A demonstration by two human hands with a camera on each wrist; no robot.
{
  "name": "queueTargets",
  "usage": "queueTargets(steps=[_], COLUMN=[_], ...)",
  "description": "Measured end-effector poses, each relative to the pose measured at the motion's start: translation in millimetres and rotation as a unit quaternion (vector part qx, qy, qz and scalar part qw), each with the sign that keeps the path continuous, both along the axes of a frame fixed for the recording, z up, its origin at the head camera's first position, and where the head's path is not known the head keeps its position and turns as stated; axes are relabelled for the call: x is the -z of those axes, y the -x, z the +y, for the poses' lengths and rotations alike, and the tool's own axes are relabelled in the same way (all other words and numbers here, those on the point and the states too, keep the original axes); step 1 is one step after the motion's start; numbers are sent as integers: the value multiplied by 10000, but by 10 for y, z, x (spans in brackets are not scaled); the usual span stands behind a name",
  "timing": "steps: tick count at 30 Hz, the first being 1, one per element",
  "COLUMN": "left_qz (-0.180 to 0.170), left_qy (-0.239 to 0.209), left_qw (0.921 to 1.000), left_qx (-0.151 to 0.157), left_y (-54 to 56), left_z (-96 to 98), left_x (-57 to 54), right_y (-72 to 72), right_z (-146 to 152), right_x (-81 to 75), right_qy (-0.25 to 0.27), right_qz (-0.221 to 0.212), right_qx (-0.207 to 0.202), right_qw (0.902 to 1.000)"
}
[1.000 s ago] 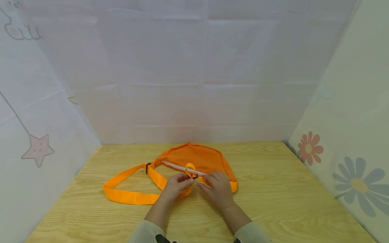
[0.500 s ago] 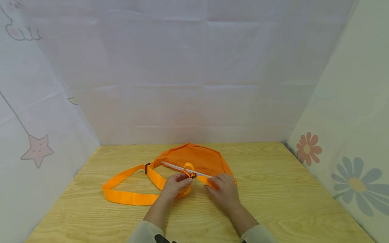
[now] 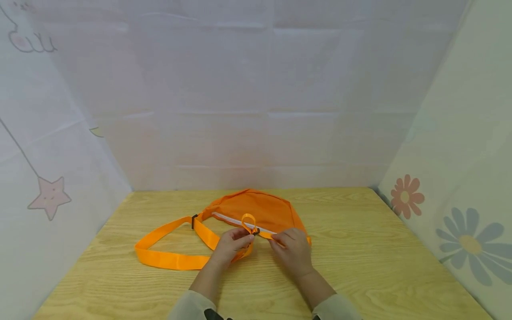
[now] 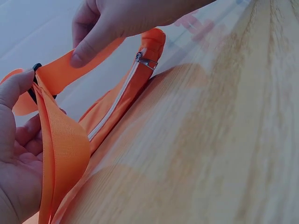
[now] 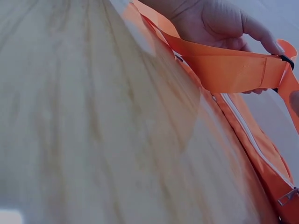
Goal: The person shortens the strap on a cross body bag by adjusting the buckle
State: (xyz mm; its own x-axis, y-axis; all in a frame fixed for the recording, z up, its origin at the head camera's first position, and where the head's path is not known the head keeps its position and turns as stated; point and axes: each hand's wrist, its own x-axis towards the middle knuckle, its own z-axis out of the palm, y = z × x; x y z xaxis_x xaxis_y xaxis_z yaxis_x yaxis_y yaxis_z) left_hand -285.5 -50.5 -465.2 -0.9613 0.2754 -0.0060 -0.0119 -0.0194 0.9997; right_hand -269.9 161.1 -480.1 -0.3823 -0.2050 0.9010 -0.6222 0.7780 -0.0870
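An orange waist bag (image 3: 256, 206) with a white zipper (image 4: 114, 105) lies toward the back of the table. My left hand (image 3: 229, 245) pinches a black strap slider (image 4: 35, 86) in front of the bag, thumb on its edge. A small loop of orange strap (image 3: 249, 218) stands up at the slider, and more strap (image 4: 70, 144) hangs in folds below it. My right hand (image 3: 295, 252) pinches the strap stretch (image 4: 81, 70) leading right from the slider, thumb on its face. In the right wrist view only a fingertip (image 5: 295, 100) of that hand shows.
The rest of the strap (image 3: 176, 261) makes a wide loop on the wooden table (image 3: 372, 266) at the left. A second black slider (image 3: 194, 222) sits on it by the bag's left end. Cloth-covered walls (image 3: 256, 146) enclose the back and sides.
My right hand has moved right from close beside the slider, along the strap, then slightly back left. My left hand keeps its pinch at the slider almost unmoved.
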Motion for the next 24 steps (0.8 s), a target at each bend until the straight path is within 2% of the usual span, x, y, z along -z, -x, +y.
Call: queueTargets(steps=[5,10,17,24], left_qz=[73,89,115,50], left_qy=[80,132,174,78], left_qw=[9999,9997,9992,9996], left_qx=[115,194,343,277], left_y=[-2,-13,-22,-32], left_z=[12,26,62,60], left_x=[6,-7,17,23], right_y=[-6,9,37,43], right_z=[-46,-83,-108,-94], right_x=[-20,-58,-92,-75], right_qy=[39,-112,-281,-390], right_qz=[-143,42,106,121], right_qx=[-13,6,-263,-253], right_qw=[9999,9999,9992,9988])
